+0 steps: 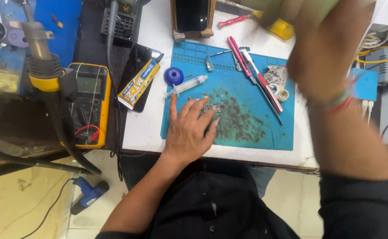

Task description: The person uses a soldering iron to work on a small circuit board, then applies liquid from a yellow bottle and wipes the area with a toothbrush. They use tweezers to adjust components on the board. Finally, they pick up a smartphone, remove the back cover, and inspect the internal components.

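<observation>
My left hand (189, 128) lies flat on the blue work mat (256, 132), fingers spread, fingertips touching a small circuit board (210, 106). A clear syringe (187, 86) and a blue round cap (173, 75) lie just beyond the fingers. My right hand (311, 40) is raised close to the camera, blurred, over the mat's far right; it seems closed around something yellow-green at the top edge, but what it is cannot be made out. A thread band circles its wrist.
Tweezers and red-handled tools (256, 75) lie across the mat. A glue tube (138, 84) rests on a dark phone. A yellow multimeter (89, 104) and a hot-air handle (41, 53) stand at left. A yellow tape roll (281, 28) sits at the back.
</observation>
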